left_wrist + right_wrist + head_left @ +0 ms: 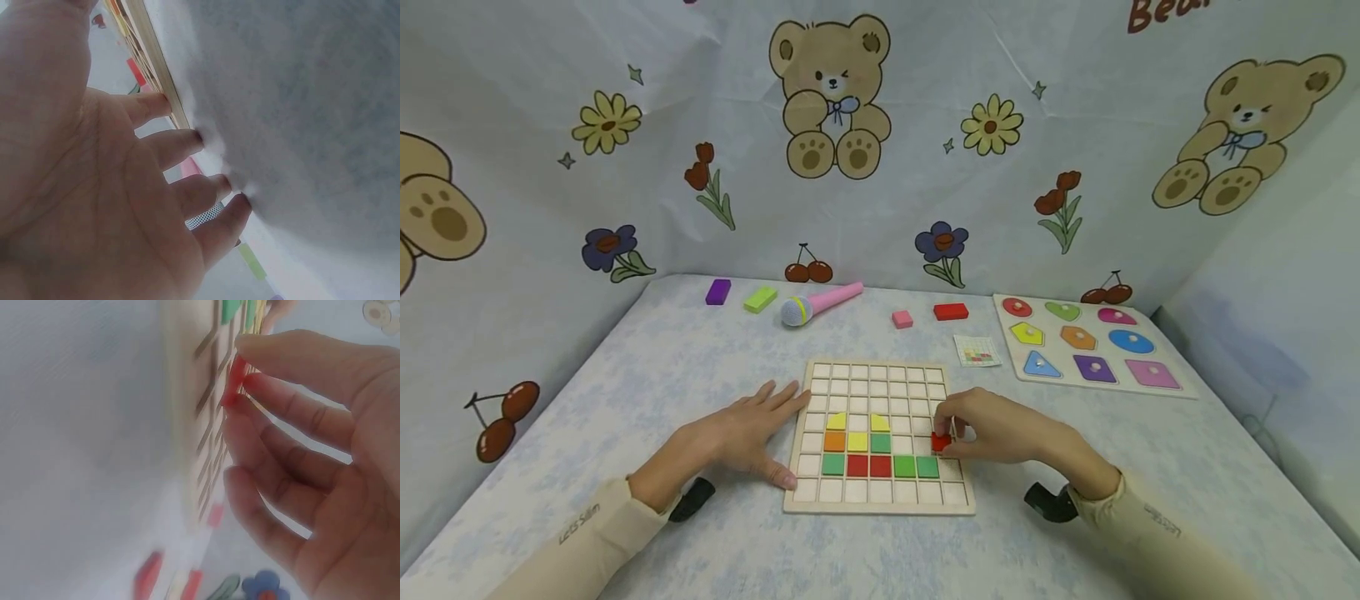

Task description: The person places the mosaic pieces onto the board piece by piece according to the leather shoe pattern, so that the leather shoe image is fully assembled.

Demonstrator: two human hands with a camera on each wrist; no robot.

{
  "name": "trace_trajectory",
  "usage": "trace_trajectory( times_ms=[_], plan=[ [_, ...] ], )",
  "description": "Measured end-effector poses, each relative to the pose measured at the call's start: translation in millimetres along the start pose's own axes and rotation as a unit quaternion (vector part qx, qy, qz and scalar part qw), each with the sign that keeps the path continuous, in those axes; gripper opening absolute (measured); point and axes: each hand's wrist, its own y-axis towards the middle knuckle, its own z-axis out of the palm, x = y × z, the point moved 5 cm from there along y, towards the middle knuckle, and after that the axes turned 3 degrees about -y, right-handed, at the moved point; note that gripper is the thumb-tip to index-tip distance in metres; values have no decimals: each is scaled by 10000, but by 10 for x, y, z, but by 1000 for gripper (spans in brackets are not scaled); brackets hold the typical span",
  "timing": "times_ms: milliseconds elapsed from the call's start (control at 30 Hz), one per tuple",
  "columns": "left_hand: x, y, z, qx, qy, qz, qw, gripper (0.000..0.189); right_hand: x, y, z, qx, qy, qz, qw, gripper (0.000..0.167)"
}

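Observation:
A wooden grid board [880,507] lies on the table, with yellow, orange, green and red tiles in several of its cells. At the board's right side, my right hand [996,425] pinches a small red square tile [941,442] between thumb and fingers. The right wrist view shows this red tile [235,374] at the fingertips, close over the grid; whether it sits in a cell I cannot tell. My left hand [745,429] rests on the table with its fingers spread, and its thumb and index finger touch the board's left edge.
Behind the board lie a purple block [718,292], a light green block [761,299], a pink toy microphone [835,296], a pink block [902,319] and a red block [951,312]. A small pattern card [977,352] and a shape puzzle [1037,335] are at the right.

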Motion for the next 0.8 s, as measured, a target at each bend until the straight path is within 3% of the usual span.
trace_trajectory(
  times_ms=[400,800],
  plan=[
    [-12,-14,35,-6,-81,36,10000,121,295,328,123,-46,-388,-389,9985,10],
    [14,-12,4,-33,19,39,10000,122,375,347,129,-80,-608,-560,9965,11]
  ],
)
